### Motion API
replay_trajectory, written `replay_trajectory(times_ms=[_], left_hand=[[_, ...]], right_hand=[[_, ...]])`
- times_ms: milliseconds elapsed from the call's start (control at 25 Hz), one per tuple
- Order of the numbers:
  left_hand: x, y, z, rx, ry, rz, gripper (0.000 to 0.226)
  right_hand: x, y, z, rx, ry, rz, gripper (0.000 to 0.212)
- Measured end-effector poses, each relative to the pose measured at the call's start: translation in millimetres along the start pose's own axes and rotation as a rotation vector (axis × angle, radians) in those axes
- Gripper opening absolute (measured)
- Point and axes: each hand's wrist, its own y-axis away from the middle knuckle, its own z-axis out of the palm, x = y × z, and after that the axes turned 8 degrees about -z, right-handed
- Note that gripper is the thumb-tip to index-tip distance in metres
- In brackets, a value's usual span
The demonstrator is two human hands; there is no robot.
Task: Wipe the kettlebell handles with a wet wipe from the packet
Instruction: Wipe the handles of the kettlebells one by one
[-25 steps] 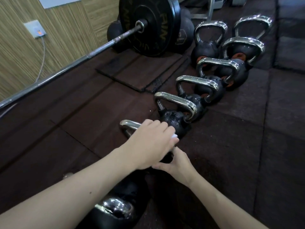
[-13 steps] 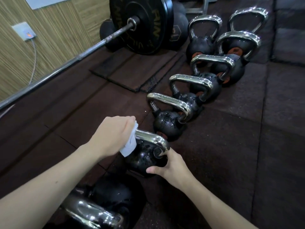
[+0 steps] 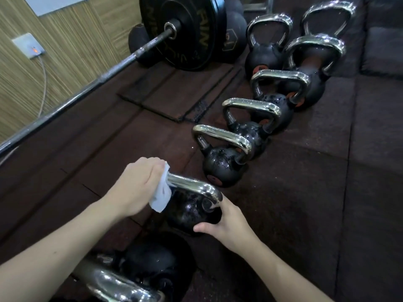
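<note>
Left hand point(image 3: 135, 188) now sits at the left end of the chrome handle point(image 3: 192, 186), fingers wrapped round it with the wet wipe point(image 3: 161, 192) between palm and metal; 1.0 s ago it covered the right end, so 1 pass along the bar looks done. Right hand point(image 3: 226, 221) steadies the kettlebell point(image 3: 189, 210), fingers curled against its body. At least 6 more kettlebells wait; the wipe packet is not in view. Dark rubber floor tiles point(image 3: 305, 192), a loaded barbell point(image 3: 122, 64), wood-grain wall point(image 3: 65, 46); droplets seemingly on the next handles.
</note>
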Motion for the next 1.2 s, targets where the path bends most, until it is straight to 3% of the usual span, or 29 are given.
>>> replay_trajectory(times_ms=[120,240,360,400,520,560,680,760,880,960,1040,1200], left_hand=[[57.9,1.6,-2.9,0.037,-0.122,0.062,0.016],[90.4,6.5,6.7,0.011,-0.095,0.24,0.04],[58.5,6.0,9.0,0.032,-0.058,0.254,0.03],[40.0,5.2,10.6,0.069,-0.103,0.212,0.027],[-2.8,0.2,-0.7,-0.102,0.01,-0.101,0.025],[-3.4,-4.3,-0.5,-0.122,-0.002,-0.131,0.026],[44.7,-13.2,-1.4,-0.131,-0.166,-0.006,0.025],[88.3,-3.5,12.6,-0.026,-0.212,0.179,0.014],[111.0,-4.2,25.5,0.053,-0.242,0.279,0.044],[87.7,-3.7,18.9,0.15,-0.207,0.311,0.046],[48.3,-3.5,15.2,0.132,-0.16,0.291,0.029],[-4.1,-0.7,4.4,-0.055,-0.046,-0.035,0.019]], right_hand=[[2.0,0.4,-0.4,0.008,-0.003,-0.003,0.106],[4.5,0.1,-0.2,-0.009,-0.006,0.011,0.09],[2.3,-1.2,-0.2,0.006,0.004,0.002,0.095],[3.0,-1.6,0.3,0.009,0.004,-0.001,0.099],[2.9,-1.0,0.2,0.003,-0.003,0.015,0.102],[3.0,-0.8,-0.2,0.007,0.011,0.01,0.101],[2.1,-1.7,-0.9,0.001,0.024,0.044,0.091],[1.2,-1.8,0.3,-0.01,0.004,0.094,0.074],[-1.9,-2.1,2.3,-0.018,0.001,0.121,0.07],[1.5,-3.1,0.5,-0.001,0.01,0.098,0.07],[1.2,-3.1,-3.2,0.011,0.022,0.091,0.082],[-5.5,-5.0,-4.9,-0.024,0.067,0.066,0.1]])
